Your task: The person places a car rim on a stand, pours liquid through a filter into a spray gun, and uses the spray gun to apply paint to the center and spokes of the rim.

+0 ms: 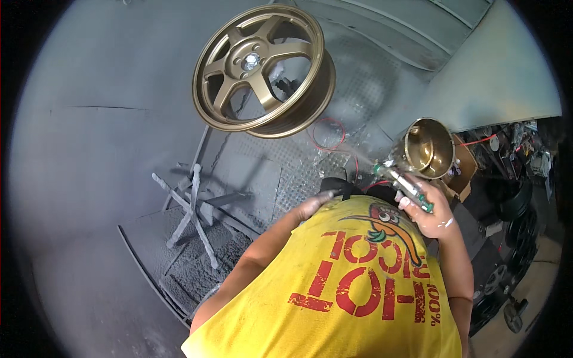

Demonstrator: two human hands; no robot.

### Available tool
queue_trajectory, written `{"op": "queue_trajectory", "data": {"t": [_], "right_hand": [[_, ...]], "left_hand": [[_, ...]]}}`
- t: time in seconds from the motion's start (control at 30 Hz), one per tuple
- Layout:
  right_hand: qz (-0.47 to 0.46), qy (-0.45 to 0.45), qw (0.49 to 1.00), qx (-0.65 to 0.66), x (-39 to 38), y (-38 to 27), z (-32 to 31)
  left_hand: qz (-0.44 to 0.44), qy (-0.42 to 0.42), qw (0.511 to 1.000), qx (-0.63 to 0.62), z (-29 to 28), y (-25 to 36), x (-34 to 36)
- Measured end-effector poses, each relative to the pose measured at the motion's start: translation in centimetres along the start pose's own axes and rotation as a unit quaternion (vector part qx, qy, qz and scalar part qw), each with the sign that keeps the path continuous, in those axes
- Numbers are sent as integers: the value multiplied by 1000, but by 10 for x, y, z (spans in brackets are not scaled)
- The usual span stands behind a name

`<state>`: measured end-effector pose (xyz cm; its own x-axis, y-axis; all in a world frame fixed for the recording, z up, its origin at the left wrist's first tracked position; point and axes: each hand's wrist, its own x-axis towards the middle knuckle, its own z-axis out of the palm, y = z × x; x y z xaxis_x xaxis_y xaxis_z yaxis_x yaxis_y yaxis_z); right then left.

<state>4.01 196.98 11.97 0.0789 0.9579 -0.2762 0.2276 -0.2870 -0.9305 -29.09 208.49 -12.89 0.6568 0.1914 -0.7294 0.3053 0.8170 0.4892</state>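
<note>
My right hand (pixel 439 215) is wrapped round a silver spray gun (pixel 407 188) with green-trimmed fittings. Its open metal cup (pixel 428 149) is coated inside with glossy bronze paint, and whitish smears mark my fingers. Resting at my waist, by the hem of the yellow shirt (pixel 358 250), my left hand (pixel 313 205) holds nothing, its fingers stretched out. Ahead of me a bronze five-spoke car wheel (pixel 261 89) is raised above the floor, its face tilted. A shiny piece shows at its hub. The gun is to the right of the wheel, apart from it.
A grey-coated, cross-shaped stand (pixel 194 209) is at the left. A thin red hose (pixel 331 147) loops over the plastic-covered floor (pixel 292 170). Right of me are a cardboard box (pixel 470 173), cluttered parts (pixel 513 155) and dark wheels (pixel 519 238). Grey walls (pixel 107 71) surround the left side.
</note>
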Motion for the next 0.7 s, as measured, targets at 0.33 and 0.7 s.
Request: {"op": "queue_trajectory", "data": {"t": [0.33,0.7], "right_hand": [[-74,190,979,6,-3,-4,-34],[2,-122,966,228,-47,-32,-50]], "left_hand": [[-86,109,988,61,-56,-81,4],[-149,133,963,181,-24,-125,-4]]}}
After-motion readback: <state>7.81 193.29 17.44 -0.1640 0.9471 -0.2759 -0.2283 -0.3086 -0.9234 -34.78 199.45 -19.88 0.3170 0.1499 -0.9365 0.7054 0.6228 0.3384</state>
